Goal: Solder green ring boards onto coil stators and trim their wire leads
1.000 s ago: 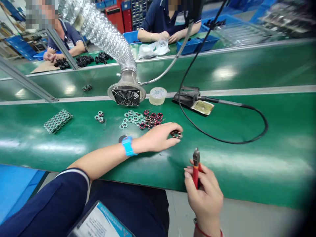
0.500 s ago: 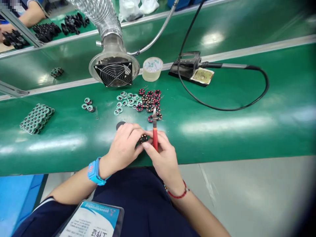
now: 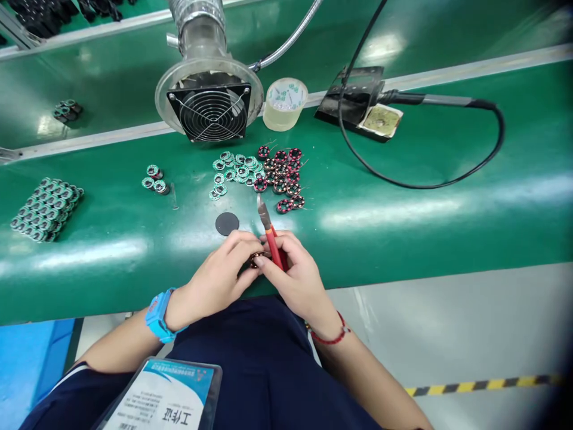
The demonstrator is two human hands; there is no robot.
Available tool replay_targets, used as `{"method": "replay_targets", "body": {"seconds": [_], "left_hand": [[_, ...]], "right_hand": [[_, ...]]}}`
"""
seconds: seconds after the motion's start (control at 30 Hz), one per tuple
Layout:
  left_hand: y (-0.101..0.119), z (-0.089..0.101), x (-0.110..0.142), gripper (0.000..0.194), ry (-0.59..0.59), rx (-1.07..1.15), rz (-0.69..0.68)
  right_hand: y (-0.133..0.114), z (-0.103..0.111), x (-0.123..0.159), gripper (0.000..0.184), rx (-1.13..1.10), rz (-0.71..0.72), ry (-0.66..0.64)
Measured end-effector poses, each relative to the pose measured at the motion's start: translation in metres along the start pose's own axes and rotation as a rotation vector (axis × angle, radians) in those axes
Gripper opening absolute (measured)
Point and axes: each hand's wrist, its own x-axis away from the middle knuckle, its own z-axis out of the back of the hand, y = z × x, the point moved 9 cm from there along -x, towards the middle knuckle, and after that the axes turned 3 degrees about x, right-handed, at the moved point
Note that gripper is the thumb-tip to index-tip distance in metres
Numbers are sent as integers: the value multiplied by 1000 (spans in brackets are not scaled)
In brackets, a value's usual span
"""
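Observation:
Near the bench's front edge, my left hand (image 3: 218, 272) is closed around a small ring-shaped copper coil (image 3: 256, 259). The thumb and fingertips of my right hand (image 3: 298, 272) also touch this coil. Tucked in my right palm is a pair of red-handled cutters (image 3: 273, 243), jaws pointing away from me. Just beyond my hands lie several loose coils with red and copper windings (image 3: 280, 170), thin wire ends sticking out. Beside them are several small green round circuit boards (image 3: 242, 172). A flat black disc (image 3: 227, 224) rests left of the cutter tips.
A fume extractor fan (image 3: 212, 113) hangs over the back of the green bench (image 3: 403, 227). A tape roll (image 3: 285, 104) and a soldering iron in its stand (image 3: 358, 104) sit behind, the cord (image 3: 421, 181) looping forward. Stacked board-topped coils (image 3: 47, 209) stand at left.
The camera view has shifted, and the black disc shows fully now. The cutters have tilted to the left in my right hand. Both hands stay together at the coil.

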Motion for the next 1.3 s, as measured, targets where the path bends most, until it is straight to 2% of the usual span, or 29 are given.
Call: {"method": "replay_targets", "body": {"seconds": [0.17, 0.4, 0.53, 0.6, 0.73, 0.83, 0.93, 1.03, 1.17, 1.3], "left_hand": [[-3, 4, 2, 28, -35, 194, 58], [-1, 5, 4, 25, -80, 235, 60], [-5, 2, 5, 25, -126, 234, 120], [-10, 2, 7, 23, -124, 268, 169], [-26, 1, 14, 23, -29, 520, 319], [-33, -7, 18, 26, 26, 695, 397], [-31, -7, 16, 31, 75, 618, 349], [-22, -3, 14, 31, 90, 416, 240], [-11, -2, 13, 28, 41, 255, 159], [-7, 1, 11, 25, 25, 237, 184]], "right_hand": [[4, -1, -3, 12, -50, -36, -44], [-7, -6, -4, 13, -66, 37, -166], [-6, -2, -2, 14, -101, 30, -179], [-2, 6, -2, 14, -120, 23, -130], [18, 33, 1, 13, -207, -98, 106], [22, 34, 8, 7, -208, -140, 157], [14, 18, 13, 16, -172, -121, 79], [2, 8, 14, 11, -126, -71, 70], [-10, 5, 12, 7, -80, -11, 79], [-13, 8, 11, 8, -51, 1, 91]]}}
